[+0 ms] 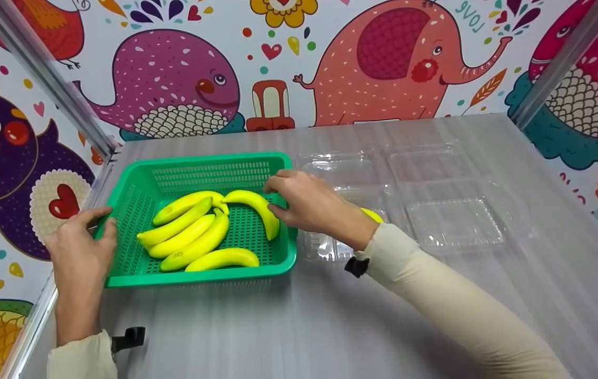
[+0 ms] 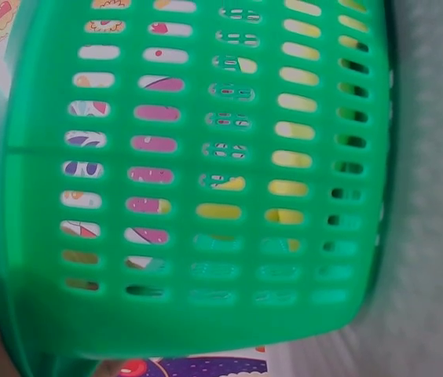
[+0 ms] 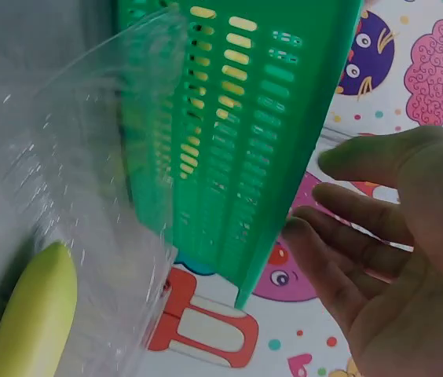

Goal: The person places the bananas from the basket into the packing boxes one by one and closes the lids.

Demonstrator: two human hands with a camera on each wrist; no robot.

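Note:
A green plastic basket with slotted walls holds several yellow bananas. My left hand grips the basket's left rim between thumb and fingers; the left wrist view shows mostly the slotted wall. Over the right rim is my right hand, its fingers bent loosely with nothing between them, close to a single banana in the basket. In the right wrist view the fingertips are right by the basket's rim. Another banana lies in a clear plastic container, mostly hidden by my right arm in the head view.
Clear plastic clamshell containers lie opened on the grey table, right of the basket. Cartoon-printed walls with metal corner posts enclose the back and sides. A black strap mount sits at my right wrist.

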